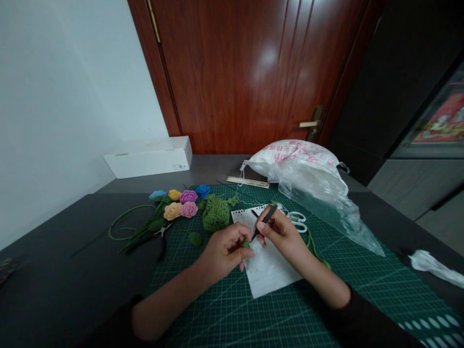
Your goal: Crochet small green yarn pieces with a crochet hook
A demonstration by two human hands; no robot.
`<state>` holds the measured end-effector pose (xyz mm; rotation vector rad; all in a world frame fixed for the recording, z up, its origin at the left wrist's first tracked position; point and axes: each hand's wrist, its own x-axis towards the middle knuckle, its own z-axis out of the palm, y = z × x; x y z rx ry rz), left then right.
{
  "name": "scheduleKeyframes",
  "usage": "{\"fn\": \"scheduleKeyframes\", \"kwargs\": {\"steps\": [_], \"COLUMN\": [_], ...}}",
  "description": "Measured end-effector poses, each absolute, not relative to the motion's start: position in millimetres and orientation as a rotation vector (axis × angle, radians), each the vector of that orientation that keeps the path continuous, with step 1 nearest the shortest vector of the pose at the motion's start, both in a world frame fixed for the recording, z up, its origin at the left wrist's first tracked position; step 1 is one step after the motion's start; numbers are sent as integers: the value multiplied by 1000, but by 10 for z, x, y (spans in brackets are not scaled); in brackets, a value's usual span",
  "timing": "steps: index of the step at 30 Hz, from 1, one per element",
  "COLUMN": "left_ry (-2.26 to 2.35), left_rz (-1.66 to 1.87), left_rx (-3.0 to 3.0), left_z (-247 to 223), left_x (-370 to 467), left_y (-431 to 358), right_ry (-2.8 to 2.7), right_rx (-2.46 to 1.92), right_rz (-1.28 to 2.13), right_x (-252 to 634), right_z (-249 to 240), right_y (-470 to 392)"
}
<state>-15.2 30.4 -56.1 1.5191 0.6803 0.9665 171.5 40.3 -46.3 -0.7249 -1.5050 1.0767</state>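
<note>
My left hand (227,247) pinches a small green crocheted piece (246,244) between thumb and fingertips, above a white notebook sheet (270,278). My right hand (278,229) grips a slim black tool (268,218), its tip meeting the green piece; whether it is a crochet hook or tweezers is unclear. Left of the sheet lies a ball of green yarn (216,213). White-handled scissors (297,221) rest behind my right hand, their blades hidden. A green crocheted leaf (195,238) lies on the green cutting mat (217,309).
Crocheted flowers (188,196) on green stems and dark-handled pliers (162,237) lie to the left. Behind are a ruler (248,182) and a long white box (150,157). A white sack (297,157) and clear plastic bag (337,212) occupy the back right; a crumpled white item (435,267) lies far right.
</note>
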Motion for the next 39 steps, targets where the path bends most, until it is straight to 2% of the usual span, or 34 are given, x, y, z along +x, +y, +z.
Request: {"fn": "scheduleKeyframes", "kwargs": {"steps": [8,17,25,39], "left_ry": [715,706,734,791], "left_rz": [1012,988,953,898], "left_rx": [1500,1458,1517,1647], "left_z": [-471,-470,-461,-478], "left_x": [-184,-183,-178,-186], "left_y": [359,354,321,251], "right_ry": [-1400,-1628,-1447,-1573], "right_rx": [-678,-679,-704,-770], "right_rz": [988,684,920,1086], "right_x": [1843,1803,1759,1732], "right_z": [-318,-308,-377,-430], "right_y": [354,250,317,357]}}
